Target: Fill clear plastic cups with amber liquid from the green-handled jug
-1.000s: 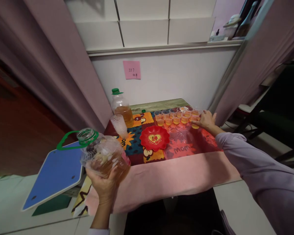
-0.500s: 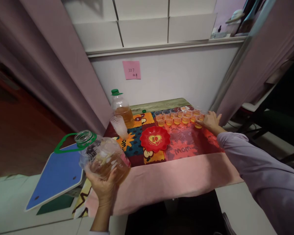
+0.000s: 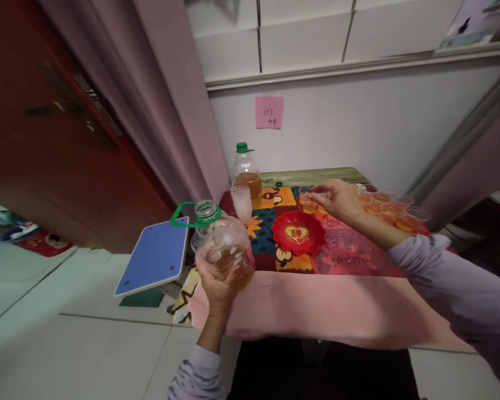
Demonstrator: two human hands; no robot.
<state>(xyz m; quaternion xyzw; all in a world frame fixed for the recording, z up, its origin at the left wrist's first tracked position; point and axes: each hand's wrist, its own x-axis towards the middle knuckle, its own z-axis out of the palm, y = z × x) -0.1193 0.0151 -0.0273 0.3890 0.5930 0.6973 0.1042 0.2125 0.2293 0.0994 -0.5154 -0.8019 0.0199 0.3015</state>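
Note:
My left hand [image 3: 219, 283] is wrapped round a large clear jug [image 3: 229, 244] of amber liquid, uncapped, with a green handle ring at its neck. Over the left end of the rows of small plastic cups [image 3: 374, 206] hangs my right hand [image 3: 337, 197], its fingers bent and drawn together near one cup [image 3: 308, 205]; whether they touch or hold anything is too blurred to tell. Amber liquid shows in the cups. A red scalloped plate [image 3: 320, 236] lies between the jug and the cups. Beside the jug stands a stack of clear cups [image 3: 242, 203].
Behind the cup stack is a second jug [image 3: 250, 180] with a green cap. A small green cap [image 3: 279, 184] lies at the table's back. To the left is a blue board [image 3: 154, 255]; a wall with a pink note [image 3: 269, 113] rises behind the table.
The view has turned left. My right hand has moved left from the right end of the cup rows to their left end. My left hand still holds the jug.

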